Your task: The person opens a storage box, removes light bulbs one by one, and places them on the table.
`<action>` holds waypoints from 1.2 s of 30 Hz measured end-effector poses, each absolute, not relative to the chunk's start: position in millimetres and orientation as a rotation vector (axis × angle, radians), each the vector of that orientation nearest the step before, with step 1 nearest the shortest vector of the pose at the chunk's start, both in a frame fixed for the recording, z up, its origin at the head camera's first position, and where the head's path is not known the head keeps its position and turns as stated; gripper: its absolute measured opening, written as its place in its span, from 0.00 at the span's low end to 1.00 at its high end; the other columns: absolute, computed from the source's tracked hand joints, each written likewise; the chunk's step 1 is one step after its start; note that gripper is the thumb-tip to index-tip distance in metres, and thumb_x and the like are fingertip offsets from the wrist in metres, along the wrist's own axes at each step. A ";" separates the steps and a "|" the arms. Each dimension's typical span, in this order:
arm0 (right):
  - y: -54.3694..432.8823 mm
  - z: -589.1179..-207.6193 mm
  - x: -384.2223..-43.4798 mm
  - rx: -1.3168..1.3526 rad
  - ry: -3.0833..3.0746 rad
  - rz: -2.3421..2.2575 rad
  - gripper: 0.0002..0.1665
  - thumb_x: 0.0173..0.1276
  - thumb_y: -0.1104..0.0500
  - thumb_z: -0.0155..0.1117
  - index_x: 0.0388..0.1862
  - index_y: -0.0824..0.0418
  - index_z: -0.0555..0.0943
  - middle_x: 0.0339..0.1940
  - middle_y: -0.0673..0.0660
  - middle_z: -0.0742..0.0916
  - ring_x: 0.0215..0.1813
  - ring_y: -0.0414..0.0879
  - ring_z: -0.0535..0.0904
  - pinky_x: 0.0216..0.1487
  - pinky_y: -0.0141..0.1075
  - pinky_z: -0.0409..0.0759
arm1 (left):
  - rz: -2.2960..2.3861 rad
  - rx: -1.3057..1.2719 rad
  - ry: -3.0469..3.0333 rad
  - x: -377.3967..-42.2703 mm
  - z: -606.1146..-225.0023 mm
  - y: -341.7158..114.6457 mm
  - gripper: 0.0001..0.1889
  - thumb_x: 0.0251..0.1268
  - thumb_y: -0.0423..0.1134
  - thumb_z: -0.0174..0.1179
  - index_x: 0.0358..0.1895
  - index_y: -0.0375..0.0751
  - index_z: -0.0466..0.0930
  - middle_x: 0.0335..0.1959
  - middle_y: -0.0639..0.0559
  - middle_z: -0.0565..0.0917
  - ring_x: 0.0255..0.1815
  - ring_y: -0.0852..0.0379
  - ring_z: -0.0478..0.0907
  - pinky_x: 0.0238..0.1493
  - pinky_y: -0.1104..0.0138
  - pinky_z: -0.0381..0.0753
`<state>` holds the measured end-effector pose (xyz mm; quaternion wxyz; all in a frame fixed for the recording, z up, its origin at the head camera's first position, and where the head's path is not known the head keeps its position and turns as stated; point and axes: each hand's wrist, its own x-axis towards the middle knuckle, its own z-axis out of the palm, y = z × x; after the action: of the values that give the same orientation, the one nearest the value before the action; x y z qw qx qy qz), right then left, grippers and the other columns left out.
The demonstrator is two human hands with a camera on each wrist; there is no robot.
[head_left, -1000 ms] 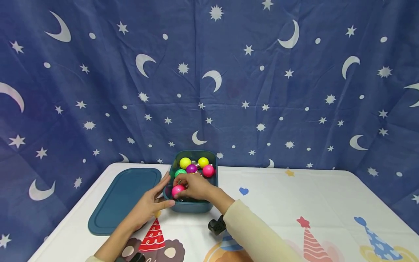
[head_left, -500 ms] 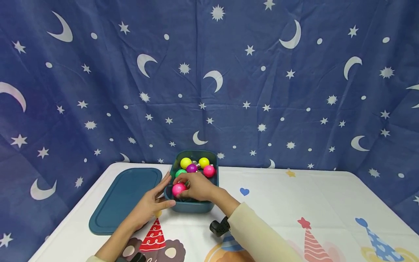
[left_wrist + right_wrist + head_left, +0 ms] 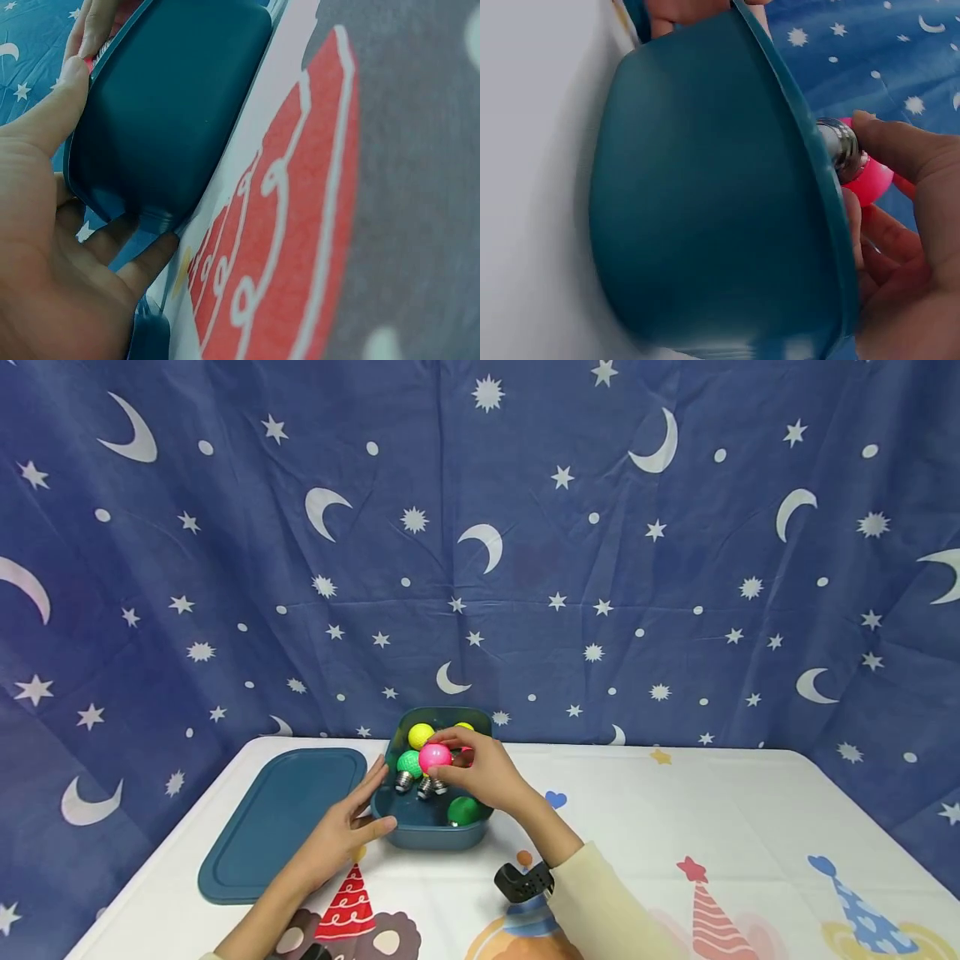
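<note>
My right hand (image 3: 483, 772) pinches a pink light bulb (image 3: 433, 758) between thumb and fingers, over the teal box (image 3: 438, 837). In the right wrist view the bulb's silver screw base (image 3: 840, 146) shows beside the rim. My left hand (image 3: 337, 843) rests against the box's near left corner, thumb along the front and fingers along the left side. Inside lie a light green bulb (image 3: 409, 764), a dark green bulb (image 3: 463, 811) by the front wall, and yellow bulbs (image 3: 420, 736) toward the back. My right hand partly hides other bulbs.
A flat teal lid (image 3: 281, 827) lies on the white printed tablecloth (image 3: 637, 827), left of the box. Behind the table hangs a blue curtain (image 3: 540, 543) with moons and stars. Each wrist wears a black device (image 3: 525, 882).
My right hand has lifted the pink bulb from the box's near left part and moved it up and right, uncovering the dark green bulb. My left hand stays at the corner.
</note>
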<state>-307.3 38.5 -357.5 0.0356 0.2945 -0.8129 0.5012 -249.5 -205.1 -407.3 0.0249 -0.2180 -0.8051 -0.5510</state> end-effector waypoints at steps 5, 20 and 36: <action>40.8 -365.0 -309.8 0.832 -2.431 1.628 0.22 0.61 0.53 0.71 0.55 0.48 0.80 0.49 0.48 0.83 0.41 0.45 0.80 0.40 0.35 0.82 | -1.699 -0.665 -2.509 -249.8 -410.3 -205.9 0.39 0.67 0.36 0.59 0.77 0.45 0.48 0.78 0.53 0.43 0.73 0.38 0.50 0.64 0.44 0.59; 69.2 -361.0 -323.7 0.634 -2.344 1.772 0.25 0.61 0.54 0.71 0.58 0.51 0.79 0.52 0.52 0.82 0.39 0.50 0.80 0.38 0.39 0.83 | -1.700 -0.641 -2.511 -247.8 -407.3 -204.1 0.38 0.67 0.37 0.59 0.77 0.47 0.49 0.78 0.53 0.42 0.72 0.38 0.51 0.64 0.46 0.60; 111.8 -377.6 -340.7 0.357 -2.273 1.837 0.23 0.62 0.57 0.70 0.57 0.53 0.79 0.50 0.56 0.82 0.39 0.50 0.82 0.38 0.39 0.83 | -1.695 -0.635 -2.512 -249.4 -408.9 -205.1 0.39 0.67 0.38 0.60 0.77 0.45 0.50 0.78 0.53 0.43 0.73 0.39 0.50 0.65 0.47 0.60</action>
<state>-340.7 111.8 -377.6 0.0986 0.1207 -0.7682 0.6209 -249.4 -205.1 -408.9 0.0226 -0.2051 -0.8111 -0.5473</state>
